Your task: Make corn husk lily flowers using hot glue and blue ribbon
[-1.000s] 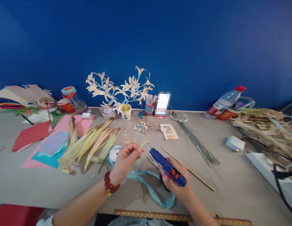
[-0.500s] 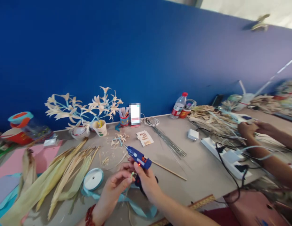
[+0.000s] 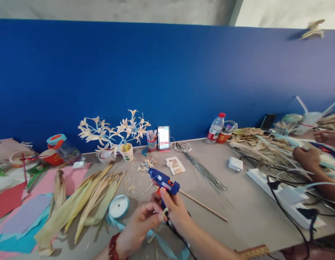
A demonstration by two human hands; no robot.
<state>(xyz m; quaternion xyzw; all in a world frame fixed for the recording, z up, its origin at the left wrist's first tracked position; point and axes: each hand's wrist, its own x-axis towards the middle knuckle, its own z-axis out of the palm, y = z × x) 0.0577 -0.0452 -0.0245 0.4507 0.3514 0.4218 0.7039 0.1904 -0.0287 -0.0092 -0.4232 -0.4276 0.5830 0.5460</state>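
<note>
My right hand (image 3: 176,212) is wrapped around the handle of a blue glue gun (image 3: 162,180), its nozzle pointing up and left over the table. A red light glows on the gun's body, and a black cord trails down below. Close beside it, my left hand (image 3: 145,221), with a red bead bracelet at the wrist, pinches a small pale-green strip (image 3: 165,213), partly hidden by the fingers. Beneath the hands lies light-blue ribbon (image 3: 163,245), leading from a ribbon spool (image 3: 119,207). A pale husk flower (image 3: 145,165) rests beyond the nozzle.
Corn husks (image 3: 86,202) and coloured paper (image 3: 26,220) spread on the left. Husk flowers stand in a paper cup (image 3: 127,152) near the blue wall. Rightward are thin wires (image 3: 206,172), a wooden stick (image 3: 205,206), a power strip (image 3: 264,187) and a co-worker's hand (image 3: 305,159).
The view has turned left and levelled, so the table's things appear farther right. My hands keep their hold on the glue gun and the strip. The co-worker's hands have moved apart.
</note>
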